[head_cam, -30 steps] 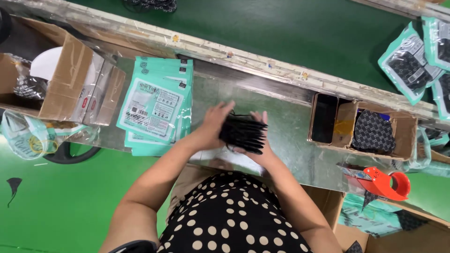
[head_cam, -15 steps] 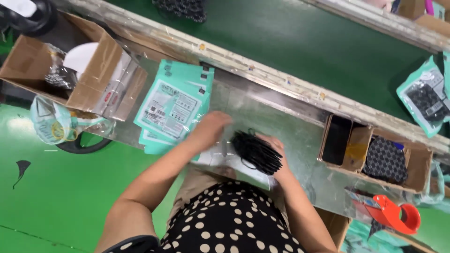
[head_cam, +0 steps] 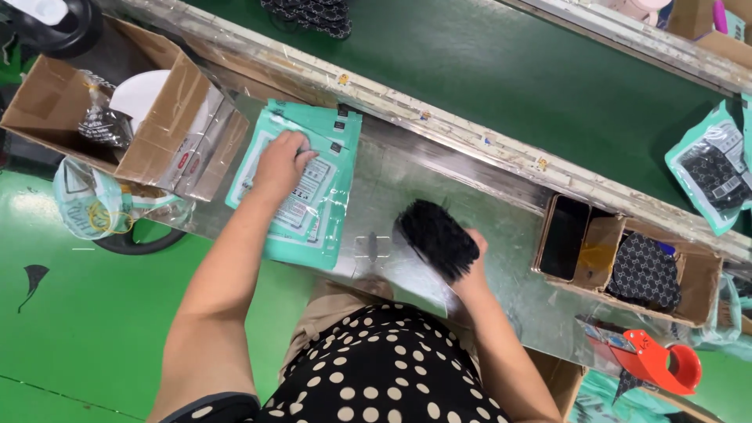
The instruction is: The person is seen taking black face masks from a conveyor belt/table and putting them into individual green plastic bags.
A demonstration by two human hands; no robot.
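Teal packaging pouches (head_cam: 301, 192) lie stacked on the metal workbench (head_cam: 501, 235) under your left hand (head_cam: 280, 160), fingers spread flat on the top one, so peel off a single pouch while your right hand (head_cam: 470, 266) grips what looks like a black bundled item (head_cam: 437, 237).

bench (head_cam: 439, 168): bare metal, dull sheen, scuffed
pouches (head_cam: 301, 184): glossy teal plastic film with a clear window, paper-like printed label
black bundle (head_cam: 437, 239): matt black, ribbed fabric look
boxes (head_cam: 160, 129): brown corrugated cardboard, matt, with shiny tape
conveyor belt (head_cam: 501, 70): matt dark green
tape dispenser (head_cam: 654, 360): glossy red plastic
floor (head_cam: 70, 313): glossy green paint
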